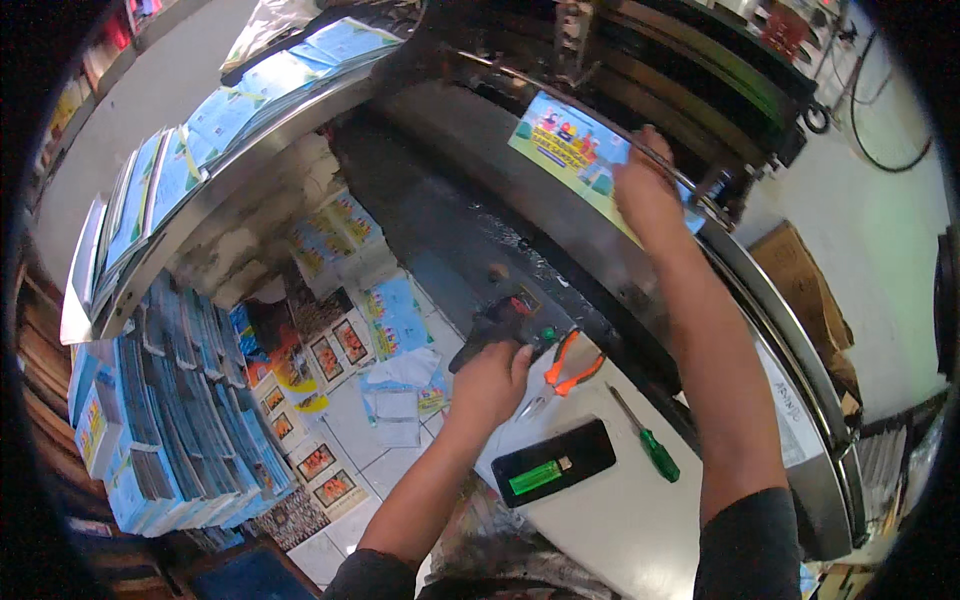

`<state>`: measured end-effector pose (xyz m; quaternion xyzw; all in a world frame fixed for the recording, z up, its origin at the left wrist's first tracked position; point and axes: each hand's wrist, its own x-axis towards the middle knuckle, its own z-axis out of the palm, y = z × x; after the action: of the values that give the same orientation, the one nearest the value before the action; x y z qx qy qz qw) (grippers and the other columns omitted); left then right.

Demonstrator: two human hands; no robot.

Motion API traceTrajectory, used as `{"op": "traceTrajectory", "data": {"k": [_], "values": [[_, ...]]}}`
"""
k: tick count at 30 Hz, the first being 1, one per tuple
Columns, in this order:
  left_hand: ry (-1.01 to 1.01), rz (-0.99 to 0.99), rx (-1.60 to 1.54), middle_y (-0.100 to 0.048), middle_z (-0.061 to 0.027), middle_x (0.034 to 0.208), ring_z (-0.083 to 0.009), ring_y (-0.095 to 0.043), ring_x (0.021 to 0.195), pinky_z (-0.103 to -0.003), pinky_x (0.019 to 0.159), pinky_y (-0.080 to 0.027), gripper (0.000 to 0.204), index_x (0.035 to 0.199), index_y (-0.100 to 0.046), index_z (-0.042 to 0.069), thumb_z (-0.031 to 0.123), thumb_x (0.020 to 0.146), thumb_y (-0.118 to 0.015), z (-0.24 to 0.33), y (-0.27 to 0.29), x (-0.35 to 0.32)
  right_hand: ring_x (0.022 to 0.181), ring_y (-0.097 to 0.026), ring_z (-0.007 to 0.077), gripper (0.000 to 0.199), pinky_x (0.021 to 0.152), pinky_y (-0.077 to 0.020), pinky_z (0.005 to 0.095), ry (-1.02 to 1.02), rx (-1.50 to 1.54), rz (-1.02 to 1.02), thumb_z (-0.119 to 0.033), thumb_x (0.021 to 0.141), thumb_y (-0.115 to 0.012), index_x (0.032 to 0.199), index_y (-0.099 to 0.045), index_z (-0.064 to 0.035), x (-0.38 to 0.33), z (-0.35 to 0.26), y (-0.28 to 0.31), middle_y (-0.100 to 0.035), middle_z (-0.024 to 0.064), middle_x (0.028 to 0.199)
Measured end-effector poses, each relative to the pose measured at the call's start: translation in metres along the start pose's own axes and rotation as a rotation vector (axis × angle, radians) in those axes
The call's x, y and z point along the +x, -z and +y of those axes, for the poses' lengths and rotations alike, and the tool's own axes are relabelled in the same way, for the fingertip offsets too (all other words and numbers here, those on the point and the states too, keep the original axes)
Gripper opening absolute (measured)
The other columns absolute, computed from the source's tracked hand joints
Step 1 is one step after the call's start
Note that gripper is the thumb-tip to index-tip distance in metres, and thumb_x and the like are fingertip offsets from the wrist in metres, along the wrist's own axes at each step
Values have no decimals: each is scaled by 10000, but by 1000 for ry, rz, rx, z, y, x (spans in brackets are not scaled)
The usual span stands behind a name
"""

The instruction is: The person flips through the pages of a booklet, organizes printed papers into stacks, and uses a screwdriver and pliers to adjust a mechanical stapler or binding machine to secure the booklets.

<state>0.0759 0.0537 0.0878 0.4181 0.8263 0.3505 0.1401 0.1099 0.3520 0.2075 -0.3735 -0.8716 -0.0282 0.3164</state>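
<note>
Partly hidden, a colourful printed sheet (562, 148) is seen on the dark metal ledge of a machine (690, 60), beneath a thin metal rod (520, 76) that runs along its upper edge. Its middle is covered by the right hand (648, 190) and wrist; only a blue sliver is shown beyond them. The right fingers are bent close together at the rod, but whether the sheet is pinched cannot be told. By the left hand (488, 378), a black control part (505, 328) is touched beside a green button (548, 334); the fingers are half curled, their undersides are hidden, and whether anything is gripped cannot be told. On the white tabletop (620, 530), orange-handled pliers (572, 365), a green-handled screwdriver (655, 450) and a black phone-like slab (592, 445) are laid; the small green item (535, 477) on the slab cannot be identified. At far left, stacked booklets (190, 410) are cut off below by darkness. Both forearms are cropped at dark sleeves (750, 545).
</note>
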Motion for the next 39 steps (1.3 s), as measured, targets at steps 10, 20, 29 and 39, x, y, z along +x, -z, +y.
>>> {"op": "traceTrajectory", "data": {"k": [10,20,29,39], "values": [[-10,-29,5,-666,-180,963,-386,-655,882,-493,765,-521,376,1043,-653,65,393,993,-477,-11,-2,2,1058,-635,399,360,886,-494,481,-346,-34,-115,-415,925,-560,1132,-658,-137,35,-10,11,-679,187,1105],[-123,106,-34,-655,-187,902,-379,-657,789,-468,680,-535,279,991,-656,42,302,954,-560,-10,-8,4,1106,-619,296,323,962,-460,439,-145,-231,121,-379,968,-506,1105,-707,-166,22,13,-20,-684,97,1131],[-123,76,25,-654,-168,919,-368,-658,764,-470,673,-531,205,994,-646,55,238,903,-623,-8,-6,4,975,-639,329,233,820,-504,453,177,-260,135,-235,942,-517,1082,-649,-103,-5,4,-7,-670,127,1014],[-257,267,914,-629,-188,864,-394,-645,777,-492,668,-520,254,922,-616,59,296,953,-533,-18,-42,-13,804,-647,221,174,679,-513,363,831,414,-197,-219,781,-707,910,-670,-108,-156,-135,136,-674,69,942]]}}
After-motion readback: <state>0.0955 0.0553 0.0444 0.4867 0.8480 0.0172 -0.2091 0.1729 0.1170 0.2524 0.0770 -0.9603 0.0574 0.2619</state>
